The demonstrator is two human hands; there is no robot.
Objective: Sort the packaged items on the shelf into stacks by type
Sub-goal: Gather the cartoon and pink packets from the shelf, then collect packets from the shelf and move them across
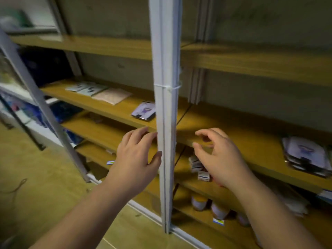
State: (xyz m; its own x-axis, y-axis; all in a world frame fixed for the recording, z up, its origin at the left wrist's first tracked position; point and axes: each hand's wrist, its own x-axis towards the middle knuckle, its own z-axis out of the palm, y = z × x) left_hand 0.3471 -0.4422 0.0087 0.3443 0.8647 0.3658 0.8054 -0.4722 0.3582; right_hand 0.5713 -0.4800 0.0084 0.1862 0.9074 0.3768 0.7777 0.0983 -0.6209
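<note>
Forearms: both bare, reaching up from the bottom edge toward the shelving, either side of the white upright post [164, 123].
Shelving: wooden boards on a white metal frame; the middle shelf [111, 108] carries the task's items.
Left hand [136, 159]: empty, fingers spread and loosely extended, thumb tip against the post, fingertips at the front edge of the middle shelf.
Right hand [219, 157]: empty, fingers curled with thumb and forefinger apart, hovering at the shelf's front edge right of the post.
Purple packet stack [307, 155]: far right on the middle shelf, several piled unevenly.
Pale flat packets [98, 91]: left part of the middle shelf, overlapping in a row, bluish ones beside a pinkish one.
Single purple packet [143, 110]: alone, just left of the post.
Small boxes [199, 168]: shelf below, partly hidden behind the right hand.
Jars [210, 206]: lowest shelf, blurred.
</note>
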